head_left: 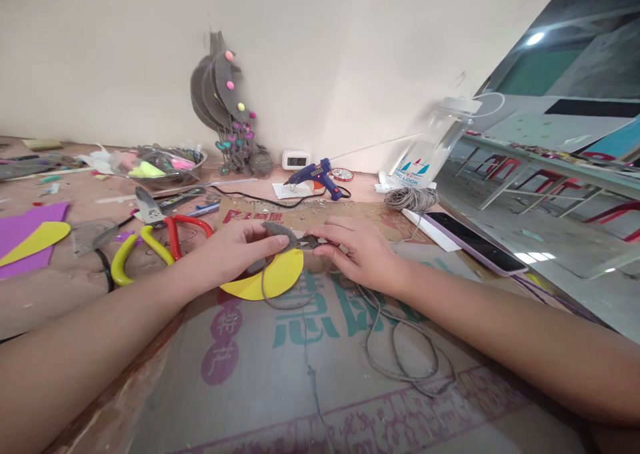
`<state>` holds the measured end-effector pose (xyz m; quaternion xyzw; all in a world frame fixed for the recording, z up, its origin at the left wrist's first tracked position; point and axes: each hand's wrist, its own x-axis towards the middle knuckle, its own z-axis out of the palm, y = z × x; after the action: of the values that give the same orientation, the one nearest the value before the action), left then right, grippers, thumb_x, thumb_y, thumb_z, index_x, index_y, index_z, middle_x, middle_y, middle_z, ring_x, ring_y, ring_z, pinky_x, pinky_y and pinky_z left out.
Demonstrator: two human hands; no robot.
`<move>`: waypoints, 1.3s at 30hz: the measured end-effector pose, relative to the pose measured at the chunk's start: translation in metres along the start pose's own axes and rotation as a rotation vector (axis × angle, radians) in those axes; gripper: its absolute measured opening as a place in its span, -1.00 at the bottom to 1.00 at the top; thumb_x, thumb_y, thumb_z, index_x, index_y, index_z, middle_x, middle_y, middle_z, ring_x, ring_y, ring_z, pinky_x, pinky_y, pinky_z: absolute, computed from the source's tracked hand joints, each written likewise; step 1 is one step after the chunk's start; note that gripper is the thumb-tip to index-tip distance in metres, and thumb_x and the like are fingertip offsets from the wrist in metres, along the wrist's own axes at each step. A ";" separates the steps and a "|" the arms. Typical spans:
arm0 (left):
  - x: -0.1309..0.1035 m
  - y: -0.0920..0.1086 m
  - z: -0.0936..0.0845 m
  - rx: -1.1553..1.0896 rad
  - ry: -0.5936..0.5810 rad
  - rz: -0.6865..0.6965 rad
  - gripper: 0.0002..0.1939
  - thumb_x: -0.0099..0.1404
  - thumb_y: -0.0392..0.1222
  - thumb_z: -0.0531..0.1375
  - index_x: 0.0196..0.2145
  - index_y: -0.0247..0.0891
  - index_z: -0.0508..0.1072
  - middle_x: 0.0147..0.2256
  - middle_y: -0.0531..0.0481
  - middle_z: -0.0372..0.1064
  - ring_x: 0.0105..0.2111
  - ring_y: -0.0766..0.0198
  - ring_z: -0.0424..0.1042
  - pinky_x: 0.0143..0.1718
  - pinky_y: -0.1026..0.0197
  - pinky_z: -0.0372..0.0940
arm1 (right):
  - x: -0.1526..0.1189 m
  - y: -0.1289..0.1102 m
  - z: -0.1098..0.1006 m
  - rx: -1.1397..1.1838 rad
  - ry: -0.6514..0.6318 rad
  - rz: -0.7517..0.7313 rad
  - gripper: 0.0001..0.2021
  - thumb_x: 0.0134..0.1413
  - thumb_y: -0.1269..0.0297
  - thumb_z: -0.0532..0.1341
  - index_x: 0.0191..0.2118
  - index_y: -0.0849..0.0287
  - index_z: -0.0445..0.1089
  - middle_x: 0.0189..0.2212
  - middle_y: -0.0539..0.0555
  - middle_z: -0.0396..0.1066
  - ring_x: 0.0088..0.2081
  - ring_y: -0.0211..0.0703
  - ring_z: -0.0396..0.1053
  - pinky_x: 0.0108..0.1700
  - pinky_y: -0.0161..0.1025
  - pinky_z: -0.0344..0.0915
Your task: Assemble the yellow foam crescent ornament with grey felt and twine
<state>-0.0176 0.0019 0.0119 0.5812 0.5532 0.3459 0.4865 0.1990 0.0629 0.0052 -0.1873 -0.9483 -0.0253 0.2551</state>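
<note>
Near the middle, my left hand (250,244) pinches a small grey felt piece (278,230) between thumb and fingers. Close beside it on the right, my right hand (357,251) has its fingers closed on the dark, narrow end of the grey work. A grey cord (287,306) loops down below the hands, and more of it (395,361) lies in loose coils on the printed cardboard (240,407). Under my left hand rests a yellow crescent-shaped piece (273,279), partly covered by the hand and the felt.
Pliers with red (174,237) and yellow handles (123,261) lie left. Behind are a blue glue gun (320,176), a clock (296,160) and a bowl (193,169). At right stand a bottle (433,147), a cord bundle (411,199) and a phone (475,241).
</note>
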 end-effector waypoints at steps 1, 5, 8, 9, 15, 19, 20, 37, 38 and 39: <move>0.001 -0.001 0.000 0.000 0.002 0.005 -0.73 0.12 0.00 0.18 -0.40 -0.30 0.45 -0.57 0.10 0.32 -0.63 0.45 0.18 -0.66 0.41 0.04 | 0.000 -0.001 0.000 -0.007 -0.004 -0.009 -0.71 0.21 0.17 0.02 -0.09 0.21 0.33 -0.31 0.14 0.41 -0.25 -0.14 0.33 -0.29 -0.26 0.22; 0.004 -0.007 -0.001 0.008 -0.010 0.043 -0.69 0.11 0.05 0.18 -0.38 -0.28 0.46 -0.51 0.07 0.39 -0.57 0.41 0.27 -0.58 0.38 0.13 | 0.001 -0.002 -0.002 -0.028 -0.037 -0.019 -0.71 0.22 0.19 0.01 -0.09 0.22 0.34 -0.33 0.13 0.41 -0.29 -0.16 0.33 -0.32 -0.28 0.20; 0.005 -0.011 -0.002 0.035 -0.012 0.047 -0.64 0.10 0.09 0.18 -0.33 -0.28 0.47 -0.47 0.03 0.42 -0.53 0.36 0.32 -0.56 0.36 0.16 | 0.001 -0.002 -0.002 -0.037 -0.040 -0.036 -0.71 0.23 0.20 0.00 -0.08 0.24 0.33 -0.33 0.13 0.40 -0.27 -0.15 0.32 -0.30 -0.27 0.19; 0.005 -0.011 -0.002 0.043 -0.011 0.047 -0.64 0.10 0.09 0.18 -0.34 -0.28 0.47 -0.47 0.02 0.42 -0.53 0.36 0.32 -0.57 0.36 0.15 | 0.001 -0.002 -0.001 -0.040 -0.036 -0.041 -0.71 0.23 0.21 0.00 -0.08 0.24 0.34 -0.33 0.13 0.40 -0.27 -0.16 0.32 -0.29 -0.27 0.19; 0.001 -0.002 0.000 0.073 0.008 0.037 -0.71 0.12 0.03 0.18 -0.45 -0.28 0.45 -0.56 0.09 0.34 -0.62 0.44 0.21 -0.64 0.40 0.06 | 0.001 0.001 0.000 -0.048 -0.012 -0.059 -0.73 0.22 0.22 0.02 -0.10 0.23 0.36 -0.37 0.08 0.39 -0.32 -0.20 0.31 -0.32 -0.29 0.16; -0.002 0.003 0.001 0.099 0.043 0.018 -0.74 0.10 -0.01 0.19 -0.50 -0.28 0.42 -0.63 0.14 0.25 -0.68 0.48 0.12 -0.70 0.40 -0.02 | 0.002 0.000 -0.001 -0.043 -0.022 -0.053 -0.72 0.23 0.22 0.01 -0.11 0.22 0.37 -0.41 0.08 0.38 -0.34 -0.20 0.30 -0.35 -0.30 0.15; -0.002 0.003 0.001 0.091 0.038 0.015 -0.74 0.10 0.00 0.19 -0.48 -0.28 0.43 -0.63 0.13 0.25 -0.67 0.47 0.13 -0.69 0.40 -0.01 | 0.002 -0.001 -0.001 -0.037 -0.025 -0.048 -0.72 0.23 0.22 0.00 -0.11 0.22 0.37 -0.41 0.08 0.38 -0.34 -0.20 0.31 -0.35 -0.29 0.16; -0.003 0.004 0.003 -0.116 -0.014 -0.031 -0.73 0.14 0.01 0.16 -0.43 -0.28 0.40 -0.62 0.15 0.21 -0.68 0.49 0.11 -0.68 0.42 -0.01 | 0.005 -0.014 -0.003 0.470 -0.049 0.404 -0.67 0.07 0.08 0.14 -0.14 0.22 0.36 -0.31 0.09 0.41 -0.37 -0.21 0.32 -0.34 -0.28 0.26; -0.002 0.001 0.002 -0.118 -0.040 -0.020 -0.73 0.15 0.01 0.16 -0.41 -0.28 0.39 -0.62 0.15 0.20 -0.68 0.50 0.10 -0.68 0.42 -0.02 | 0.006 -0.016 -0.002 0.560 -0.093 0.467 -0.67 0.05 0.07 0.15 -0.17 0.22 0.37 -0.36 0.06 0.40 -0.41 -0.25 0.30 -0.38 -0.32 0.24; -0.001 -0.001 0.002 -0.120 -0.067 -0.006 -0.72 0.16 0.02 0.15 -0.40 -0.27 0.39 -0.62 0.16 0.18 -0.68 0.50 0.08 -0.68 0.42 -0.03 | 0.008 -0.019 -0.001 0.633 -0.137 0.510 -0.68 0.04 0.08 0.16 -0.21 0.23 0.39 -0.41 0.03 0.39 -0.44 -0.27 0.28 -0.41 -0.34 0.22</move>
<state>-0.0164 0.0009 0.0105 0.5606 0.5166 0.3574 0.5396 0.1866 0.0481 0.0108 -0.3301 -0.8471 0.3442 0.2344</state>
